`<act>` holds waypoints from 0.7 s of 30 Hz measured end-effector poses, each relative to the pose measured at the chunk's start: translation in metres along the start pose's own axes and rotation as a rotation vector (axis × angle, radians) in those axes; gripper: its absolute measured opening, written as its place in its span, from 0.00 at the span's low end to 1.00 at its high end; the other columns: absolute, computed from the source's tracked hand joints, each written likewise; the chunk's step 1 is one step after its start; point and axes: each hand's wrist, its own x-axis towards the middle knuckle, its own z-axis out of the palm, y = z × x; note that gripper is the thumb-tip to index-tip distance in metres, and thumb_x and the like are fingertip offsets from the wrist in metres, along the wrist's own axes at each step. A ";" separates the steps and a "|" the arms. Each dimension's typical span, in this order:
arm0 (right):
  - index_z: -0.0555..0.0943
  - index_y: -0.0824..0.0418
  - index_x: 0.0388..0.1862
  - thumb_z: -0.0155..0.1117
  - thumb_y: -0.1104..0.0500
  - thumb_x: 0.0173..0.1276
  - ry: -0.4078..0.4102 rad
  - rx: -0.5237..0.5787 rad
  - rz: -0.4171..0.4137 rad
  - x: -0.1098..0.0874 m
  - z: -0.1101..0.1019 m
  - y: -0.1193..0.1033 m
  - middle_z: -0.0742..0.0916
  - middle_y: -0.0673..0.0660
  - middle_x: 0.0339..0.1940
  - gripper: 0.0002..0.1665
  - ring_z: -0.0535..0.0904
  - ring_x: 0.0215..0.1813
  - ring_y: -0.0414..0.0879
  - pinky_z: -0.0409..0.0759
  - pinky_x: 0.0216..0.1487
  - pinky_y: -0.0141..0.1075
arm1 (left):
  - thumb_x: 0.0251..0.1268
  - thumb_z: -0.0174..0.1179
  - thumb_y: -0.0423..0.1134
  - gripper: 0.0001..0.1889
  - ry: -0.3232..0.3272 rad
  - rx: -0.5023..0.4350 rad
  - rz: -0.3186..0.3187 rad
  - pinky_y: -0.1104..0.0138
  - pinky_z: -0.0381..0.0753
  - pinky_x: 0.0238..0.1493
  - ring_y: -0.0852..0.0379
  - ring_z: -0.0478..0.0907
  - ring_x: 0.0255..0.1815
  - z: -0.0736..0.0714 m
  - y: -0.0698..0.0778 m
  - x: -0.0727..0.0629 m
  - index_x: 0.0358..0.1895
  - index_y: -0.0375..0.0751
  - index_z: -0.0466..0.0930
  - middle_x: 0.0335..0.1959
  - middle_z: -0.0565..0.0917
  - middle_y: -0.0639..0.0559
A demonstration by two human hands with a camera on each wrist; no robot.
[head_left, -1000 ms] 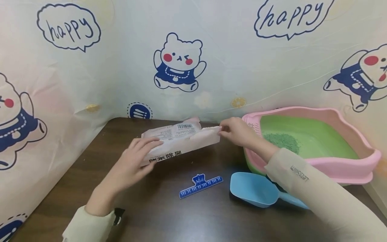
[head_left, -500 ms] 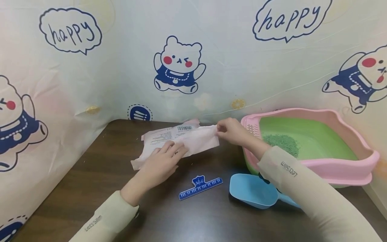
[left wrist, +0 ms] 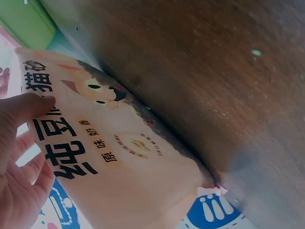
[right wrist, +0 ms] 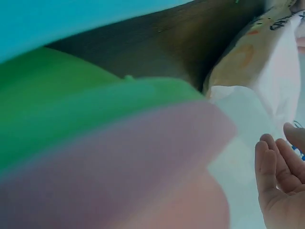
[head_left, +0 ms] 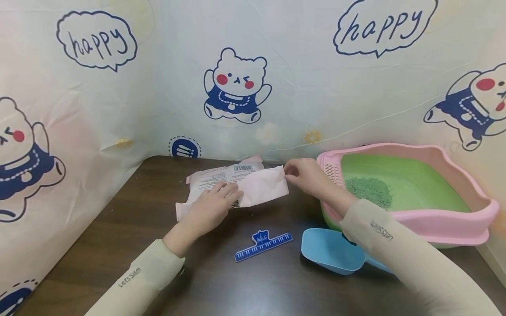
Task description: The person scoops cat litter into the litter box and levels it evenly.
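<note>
A pale pink and white cat litter bag [head_left: 261, 186] lies on the table, its printed back and barcode facing up in the head view. The left wrist view shows its front, with a cat face and large black characters. My left hand [head_left: 209, 208] holds the near side of the bag, thumb [left wrist: 35, 107] on the front and fingers on the other side. At the bag's right end, my right hand [head_left: 310, 177] pinches the corner with thumb and fingertips. In the right wrist view that hand [right wrist: 286, 186] shows curled fingers close to the bag [right wrist: 274, 71].
A blue clip [head_left: 262, 246] with a piano-key print lies in front of the bag. Right of it sits a light blue scoop [head_left: 332, 250], its handle partly under my right sleeve. A pink and green litter tray [head_left: 439, 224] with green granules [head_left: 369, 191] stands at the right.
My left hand has moved right along the bag, and the bag has flattened and turned its back more upward. The right hand stays at the bag's right end.
</note>
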 end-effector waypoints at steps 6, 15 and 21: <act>0.84 0.62 0.52 0.69 0.57 0.66 0.019 -0.083 -0.041 -0.005 0.000 -0.004 0.87 0.60 0.50 0.17 0.82 0.51 0.54 0.82 0.58 0.47 | 0.57 0.69 0.28 0.19 0.013 -0.053 -0.006 0.59 0.84 0.55 0.49 0.84 0.53 0.003 -0.005 0.002 0.53 0.41 0.85 0.52 0.87 0.46; 0.86 0.54 0.51 0.72 0.58 0.64 -0.263 -0.180 -0.217 -0.009 0.013 -0.009 0.84 0.56 0.57 0.16 0.75 0.57 0.52 0.78 0.63 0.46 | 0.62 0.66 0.30 0.15 0.026 -0.141 -0.057 0.55 0.85 0.51 0.47 0.87 0.46 0.005 -0.009 0.001 0.53 0.41 0.86 0.49 0.89 0.44; 0.85 0.52 0.50 0.74 0.59 0.61 -0.307 -0.254 -0.252 -0.009 0.027 -0.009 0.84 0.53 0.51 0.17 0.76 0.51 0.49 0.80 0.58 0.43 | 0.65 0.62 0.29 0.22 0.026 -0.157 -0.001 0.51 0.83 0.56 0.45 0.83 0.52 0.001 -0.016 -0.003 0.63 0.45 0.79 0.59 0.83 0.43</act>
